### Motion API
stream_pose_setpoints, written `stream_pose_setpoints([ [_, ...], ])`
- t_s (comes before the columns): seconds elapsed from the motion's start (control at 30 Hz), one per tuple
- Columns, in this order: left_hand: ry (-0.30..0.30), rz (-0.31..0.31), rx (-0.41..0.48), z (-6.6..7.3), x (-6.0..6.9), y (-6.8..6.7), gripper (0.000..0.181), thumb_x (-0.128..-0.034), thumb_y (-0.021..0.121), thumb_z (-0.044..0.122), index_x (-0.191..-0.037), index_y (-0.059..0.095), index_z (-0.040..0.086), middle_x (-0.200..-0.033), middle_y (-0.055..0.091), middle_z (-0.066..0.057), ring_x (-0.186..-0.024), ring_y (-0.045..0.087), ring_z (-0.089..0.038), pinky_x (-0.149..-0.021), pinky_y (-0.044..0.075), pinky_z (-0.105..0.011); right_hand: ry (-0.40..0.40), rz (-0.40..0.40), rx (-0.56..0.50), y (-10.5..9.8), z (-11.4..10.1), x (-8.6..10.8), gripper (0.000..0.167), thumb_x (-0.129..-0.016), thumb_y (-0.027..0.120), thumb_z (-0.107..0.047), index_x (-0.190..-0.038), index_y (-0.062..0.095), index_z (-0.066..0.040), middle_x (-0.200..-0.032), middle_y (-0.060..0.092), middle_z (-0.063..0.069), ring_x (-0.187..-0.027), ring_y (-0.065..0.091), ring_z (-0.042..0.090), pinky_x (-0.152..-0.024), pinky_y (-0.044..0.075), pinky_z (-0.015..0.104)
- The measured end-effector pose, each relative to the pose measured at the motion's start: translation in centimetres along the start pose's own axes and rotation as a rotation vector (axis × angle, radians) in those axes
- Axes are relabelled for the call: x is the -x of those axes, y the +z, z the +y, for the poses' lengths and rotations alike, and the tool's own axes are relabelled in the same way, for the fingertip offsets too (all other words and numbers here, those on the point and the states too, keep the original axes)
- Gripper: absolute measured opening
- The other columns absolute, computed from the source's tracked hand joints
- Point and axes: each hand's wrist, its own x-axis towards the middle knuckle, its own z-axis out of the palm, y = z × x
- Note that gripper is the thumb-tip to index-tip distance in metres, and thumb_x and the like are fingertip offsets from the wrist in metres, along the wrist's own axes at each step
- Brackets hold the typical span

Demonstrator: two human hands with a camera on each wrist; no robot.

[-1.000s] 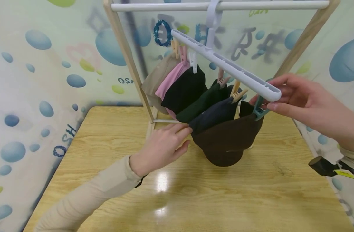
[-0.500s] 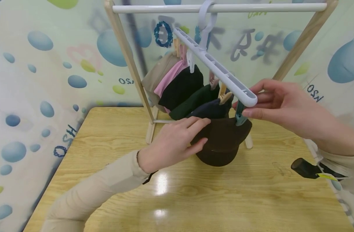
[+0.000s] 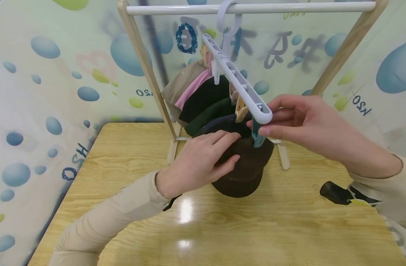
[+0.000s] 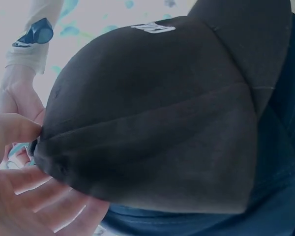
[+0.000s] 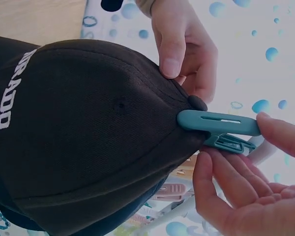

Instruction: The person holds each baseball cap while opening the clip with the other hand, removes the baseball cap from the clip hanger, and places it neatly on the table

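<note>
A dark brown cap (image 3: 244,166) hangs at the near end of a white hanger (image 3: 239,79), its brim lowest; white lettering shows on it in both wrist views. My right hand (image 3: 299,127) pinches the levers of a teal clothespin (image 5: 219,122), whose jaws sit on the cap's crown. With thumb on one side and fingers on the other, my left hand (image 3: 196,162) holds the cap's crown (image 4: 147,103). Behind it hang a navy cap (image 3: 219,124), a dark green cap (image 3: 207,117), a black cap (image 3: 204,98), a pink cap (image 3: 192,88) and a beige cap (image 3: 179,87).
The hanger's hook (image 3: 222,22) loops over the white bar (image 3: 296,6) of a rack with wooden posts (image 3: 141,48). A wooden table (image 3: 129,159) lies below. Patterned cloth (image 3: 99,40) surrounds it. An orange-tan clothespin (image 3: 241,111) hangs close to the teal one.
The hanger's near end has swung left, bringing the brown cap, the teal clothespin and my right hand with it. My left hand has moved right onto the brown cap.
</note>
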Motion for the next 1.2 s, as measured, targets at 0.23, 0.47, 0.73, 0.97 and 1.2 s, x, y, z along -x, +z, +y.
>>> stream_pose_setpoints([
  [0.23, -0.027, -0.004, 0.008, 0.0, 0.5, -0.7, 0.024, -0.0892, 0.066, 0.017, -0.107, 0.058, 0.003, -0.085, 0.059, -0.001, -0.068, 0.054, -0.013, -0.058, 0.045, -0.026, -0.053, -0.040, 0.062, 0.7, -0.9, -0.9, 0.022, -0.090, 0.070, -0.014, -0.111, 0.066, -0.006, -0.100, 0.070, 0.007, -0.091, 0.068, 0.021, -0.075, 0.052, 0.028],
  [0.47, -0.054, -0.015, 0.003, -0.3, 1.2, -1.6, 0.017, -0.0892, 0.065, 0.014, -0.099, 0.055, 0.004, -0.075, 0.052, 0.001, -0.059, 0.047, -0.011, -0.051, 0.039, -0.024, -0.068, -0.068, 0.121, 1.2, -1.6, -2.2, 0.021, -0.087, 0.073, -0.015, -0.107, 0.071, -0.007, -0.098, 0.072, 0.001, -0.088, 0.069, 0.017, -0.074, 0.053, 0.029],
  [0.73, -0.079, -0.008, -0.006, -0.8, 2.0, -2.4, 0.014, -0.0880, 0.064, 0.012, -0.095, 0.053, 0.005, -0.072, 0.050, 0.002, -0.059, 0.046, -0.011, -0.051, 0.038, -0.026, -0.042, -0.072, 0.171, 2.2, -2.6, -3.2, 0.019, -0.084, 0.076, -0.014, -0.103, 0.074, -0.010, -0.093, 0.072, -0.003, -0.083, 0.069, 0.012, -0.070, 0.054, 0.031],
  [0.97, -0.101, 0.003, -0.024, -1.2, 2.8, -3.2, 0.013, -0.0879, 0.061, 0.013, -0.093, 0.051, 0.005, -0.069, 0.048, 0.002, -0.055, 0.045, -0.012, -0.049, 0.035, -0.026, -0.144, -0.061, 0.192, 3.5, -2.8, -3.7, 0.015, -0.084, 0.077, -0.015, -0.099, 0.074, -0.012, -0.089, 0.072, -0.008, -0.079, 0.068, 0.008, -0.065, 0.052, 0.029],
  [1.2, -0.119, 0.027, -0.036, -1.6, 3.5, -4.1, 0.012, -0.0855, 0.060, 0.010, -0.091, 0.050, 0.005, -0.066, 0.047, 0.000, -0.053, 0.042, -0.013, -0.047, 0.033, -0.027, -0.242, -0.074, 0.169, 4.5, -3.0, -4.7, 0.012, -0.084, 0.077, -0.015, -0.095, 0.074, -0.013, -0.084, 0.071, -0.012, -0.076, 0.068, 0.006, -0.065, 0.053, 0.029],
])
